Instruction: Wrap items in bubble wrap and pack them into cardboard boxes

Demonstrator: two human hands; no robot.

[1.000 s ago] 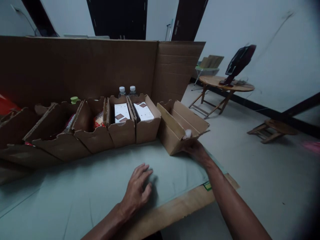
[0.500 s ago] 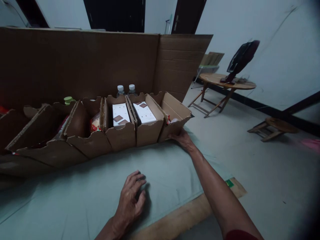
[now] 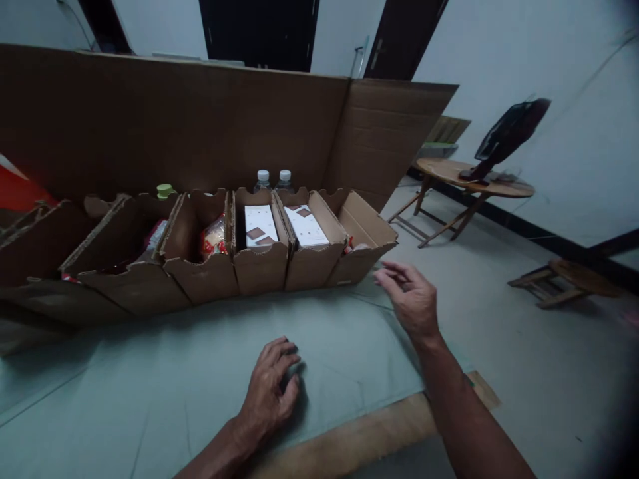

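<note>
Rightmost box (image 3: 355, 267) stands on the tabletop (image 3: 200, 372), long axis running front to back. It lies forward and left of the right hand (image 3: 412, 297), the nearer; grip empty, fingers loosely curled. Left hand (image 3: 269, 384): empty, fingers slightly spread, farther off.

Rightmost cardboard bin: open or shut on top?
Open: no lid covers the rightmost cardboard bin; its inner side wall and something red inside show from above.
</note>
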